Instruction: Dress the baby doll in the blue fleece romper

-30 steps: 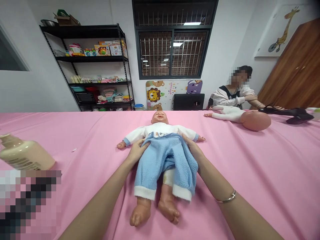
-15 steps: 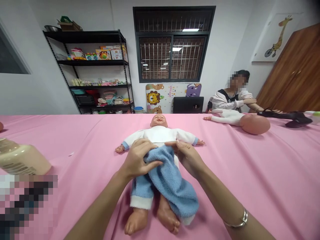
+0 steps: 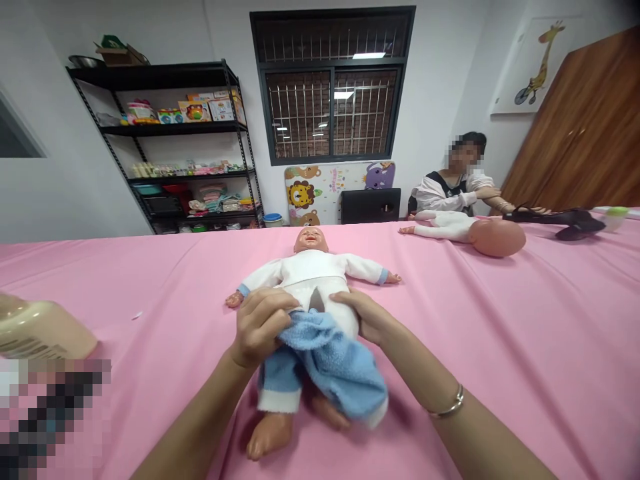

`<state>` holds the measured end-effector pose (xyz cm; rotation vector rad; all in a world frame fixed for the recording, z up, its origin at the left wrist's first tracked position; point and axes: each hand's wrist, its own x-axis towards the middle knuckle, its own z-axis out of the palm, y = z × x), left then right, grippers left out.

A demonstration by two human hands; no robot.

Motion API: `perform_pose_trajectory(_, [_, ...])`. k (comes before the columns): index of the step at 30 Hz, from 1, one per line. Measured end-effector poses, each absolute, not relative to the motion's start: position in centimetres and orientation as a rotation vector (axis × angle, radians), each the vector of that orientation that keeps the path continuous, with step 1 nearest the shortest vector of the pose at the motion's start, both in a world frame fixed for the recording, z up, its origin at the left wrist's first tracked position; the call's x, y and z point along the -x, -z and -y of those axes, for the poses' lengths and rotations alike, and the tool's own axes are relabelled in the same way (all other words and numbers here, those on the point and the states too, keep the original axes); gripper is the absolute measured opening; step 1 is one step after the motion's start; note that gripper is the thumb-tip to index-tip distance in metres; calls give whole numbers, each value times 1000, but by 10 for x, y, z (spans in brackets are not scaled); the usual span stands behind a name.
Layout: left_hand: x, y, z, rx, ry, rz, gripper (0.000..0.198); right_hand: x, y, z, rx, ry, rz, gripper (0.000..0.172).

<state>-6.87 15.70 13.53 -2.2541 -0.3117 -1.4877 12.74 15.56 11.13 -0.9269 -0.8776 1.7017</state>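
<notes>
A baby doll in a white top with blue cuffs lies on its back, head away from me. Blue fleece trousers with white cuffs are bunched over its legs; one leg fills a trouser leg, while the other trouser leg lies loose across the second shin. At the waistband, my left hand is closed on the blue cloth. My right hand wraps around the doll's white upper leg on the right, its fingers partly hidden behind it.
The table has a pink cloth. A cream bottle lies at left, above a blurred-out patch. At the back right are another doll, a black object and a seated person. Shelves stand behind.
My left hand has pulled the trousers' waistband down toward me, baring the white hips. My right hand has shifted from the waistband onto the doll's thigh. The view has turned slightly right.
</notes>
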Motion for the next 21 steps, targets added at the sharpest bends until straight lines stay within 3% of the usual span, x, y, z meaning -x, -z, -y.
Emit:
perform_pose_trajectory(4, [68, -137, -158, 2244, 1516, 270, 23, -145, -122, -159, 917, -1955, 543, 43])
perform_pose_trajectory(11, [74, -126, -167, 2319, 1604, 372, 24, -165, -126, -154, 549, -2251, 718, 40])
perform_pose_trajectory(16, [83, -116, -178, 2197, 1845, 945, 19, -171, -123, -155, 828, -2117, 824, 34])
perform_pose_trajectory(21, [85, -114, -183, 2388, 1728, 920, 13, -168, -126, -150, 788, -2057, 734, 42])
